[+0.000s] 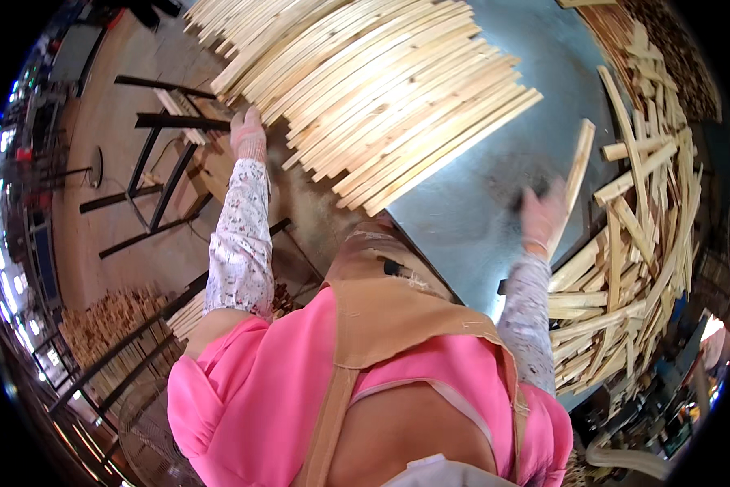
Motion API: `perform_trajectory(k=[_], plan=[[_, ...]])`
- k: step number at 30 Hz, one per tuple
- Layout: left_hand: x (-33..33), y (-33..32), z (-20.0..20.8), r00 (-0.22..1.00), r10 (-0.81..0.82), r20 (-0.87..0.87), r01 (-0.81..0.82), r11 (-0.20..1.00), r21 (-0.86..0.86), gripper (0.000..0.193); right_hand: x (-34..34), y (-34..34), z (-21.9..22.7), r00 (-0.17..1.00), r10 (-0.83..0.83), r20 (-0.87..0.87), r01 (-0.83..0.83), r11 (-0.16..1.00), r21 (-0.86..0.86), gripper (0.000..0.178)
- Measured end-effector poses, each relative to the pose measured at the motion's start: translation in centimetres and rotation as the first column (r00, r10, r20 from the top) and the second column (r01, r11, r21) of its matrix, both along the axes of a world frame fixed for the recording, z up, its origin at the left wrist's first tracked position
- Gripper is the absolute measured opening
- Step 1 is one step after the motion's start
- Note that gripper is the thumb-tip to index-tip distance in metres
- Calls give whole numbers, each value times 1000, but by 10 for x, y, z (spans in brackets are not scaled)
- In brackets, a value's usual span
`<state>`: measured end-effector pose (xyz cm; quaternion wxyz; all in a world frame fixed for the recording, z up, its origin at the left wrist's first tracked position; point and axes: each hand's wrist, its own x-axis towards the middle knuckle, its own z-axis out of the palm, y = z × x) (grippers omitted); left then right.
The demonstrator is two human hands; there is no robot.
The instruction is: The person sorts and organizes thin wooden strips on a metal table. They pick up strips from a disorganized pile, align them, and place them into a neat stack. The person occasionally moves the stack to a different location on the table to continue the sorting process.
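Many pale wooden slats (pixel 381 97) lie side by side in a slanting sheet, their near ends uneven. My left hand (pixel 249 136), in a light glove, reaches to the sheet's left edge and touches or nearly touches the slat ends. Its visible fingers look apart, with nothing plainly held. Over the grey metal tabletop (pixel 462 219), my right hand (pixel 543 213) is smeared by motion. A single wooden slat (pixel 577 162) slants along its outer side; whether the fingers grip it cannot be made out. A dark smudge shows beside those fingers.
A jumbled heap of wooden offcuts (pixel 616 276) lines the table's right side. Black metal frame legs (pixel 158 154) stand on the floor to the left. Stacked wood pieces (pixel 113 325) and a wire fan guard (pixel 150 430) are at the lower left.
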<state>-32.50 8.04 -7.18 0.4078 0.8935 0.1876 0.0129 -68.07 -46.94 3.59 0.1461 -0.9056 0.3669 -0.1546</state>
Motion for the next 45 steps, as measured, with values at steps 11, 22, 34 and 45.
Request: perform_trajectory(k=[11,22,34,45], plan=[[47,-31,-10,972,-62,-226,-15,946,-324,66,29,90,-47,989,5,-146,96,732,675,64],[-197,-93,19,751,-338,-567,-185,717,-672,54,2,1,-73,992,17,-126,72,742,666,72],[-211,-70,13,713,-525,-465,-262,416,-871,49,-22,-42,-78,978,71,-194,84,723,686,74],[-169,-31,14,712,-558,-427,-404,173,-898,51,-10,-26,-64,961,-30,-276,190,796,575,78]])
